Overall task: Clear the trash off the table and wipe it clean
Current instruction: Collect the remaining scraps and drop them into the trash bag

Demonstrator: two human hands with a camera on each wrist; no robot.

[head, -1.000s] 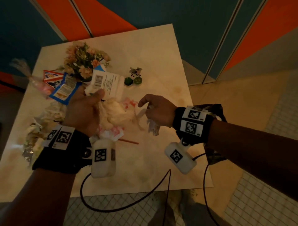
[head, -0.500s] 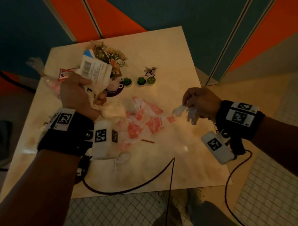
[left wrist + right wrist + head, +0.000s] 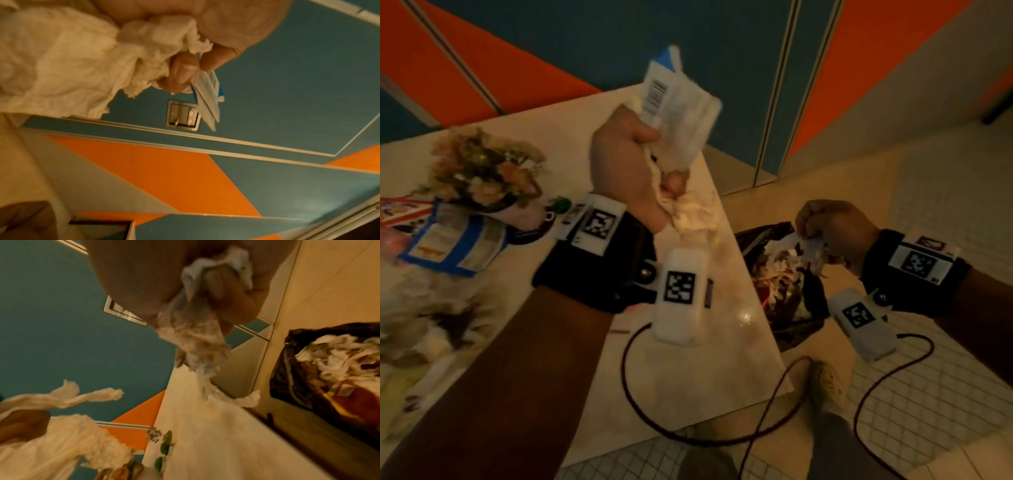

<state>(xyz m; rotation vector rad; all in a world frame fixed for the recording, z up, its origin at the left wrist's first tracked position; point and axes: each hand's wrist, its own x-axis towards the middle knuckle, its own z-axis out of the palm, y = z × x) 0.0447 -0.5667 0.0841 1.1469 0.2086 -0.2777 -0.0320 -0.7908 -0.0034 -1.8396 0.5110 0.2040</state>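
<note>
My left hand (image 3: 633, 171) is raised over the table's right side and grips a white carton (image 3: 678, 99) with a barcode together with crumpled tissues (image 3: 695, 212); the left wrist view shows the tissues (image 3: 68, 61) and the carton's edge (image 3: 207, 97) in its curled fingers. My right hand (image 3: 832, 229) is off the table, above a black trash bag (image 3: 794, 294) on the floor, and holds a crumpled clear plastic wrapper (image 3: 193, 337). The bag (image 3: 320, 386) is full of paper and wrappers. More crumpled trash (image 3: 424, 335) lies on the table (image 3: 722, 359) at the left.
A small pot of dried flowers (image 3: 482, 171), a blue-edged packet (image 3: 452, 243) and little green figurines (image 3: 561, 204) stand on the table's left half. Wrist cables (image 3: 688, 435) hang over the table's near edge. The floor is tiled; an orange and teal wall is behind.
My right hand swung right, off the table and over the trash bag; the red-printed plastic stretched between my hands is gone. My left hand rose and moved right with the carton and tissues.
</note>
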